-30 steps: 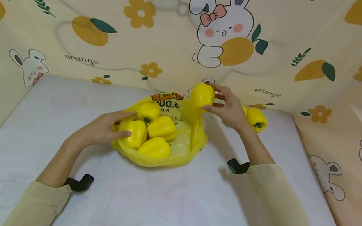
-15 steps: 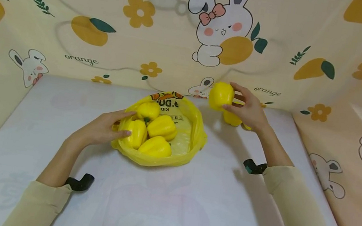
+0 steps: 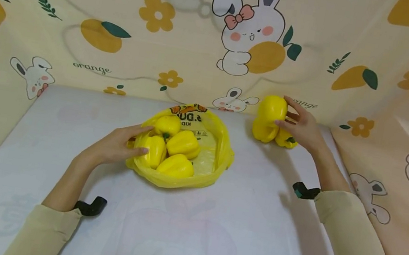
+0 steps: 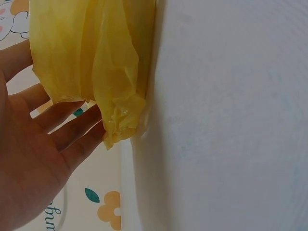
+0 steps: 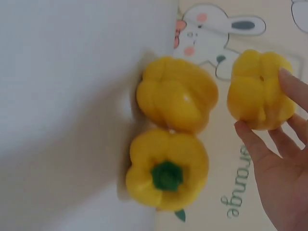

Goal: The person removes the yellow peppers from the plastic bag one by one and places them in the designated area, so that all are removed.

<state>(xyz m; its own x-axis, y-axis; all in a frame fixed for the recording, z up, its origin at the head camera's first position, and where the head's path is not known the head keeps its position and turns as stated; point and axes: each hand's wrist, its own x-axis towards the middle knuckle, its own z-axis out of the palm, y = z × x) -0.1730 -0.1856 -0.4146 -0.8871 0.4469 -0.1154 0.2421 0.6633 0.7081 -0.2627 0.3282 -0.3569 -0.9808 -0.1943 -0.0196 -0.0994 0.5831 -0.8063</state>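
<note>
The right hand (image 3: 304,126) pinches a yellow bell pepper (image 3: 273,108) between thumb and fingertips, up off the table (image 3: 179,235), near two loose bell peppers (image 5: 177,94) and apart from them in the right wrist view. The left hand (image 3: 115,147) has its fingers spread against the left side of a yellow plastic bag (image 3: 176,183); four bagged peppers (image 3: 183,144) lie in its left part. The held pepper probably weighs little for its bulk and feels firm; its glossy skin may slip under fingertips alone, and hard squeezing could dent or crack a hollow wall. The best hold looks to be around the broad lobed sides, thumb opposite fingers. The thin, creased film likely gives easily and suits light support at the rim.
</note>
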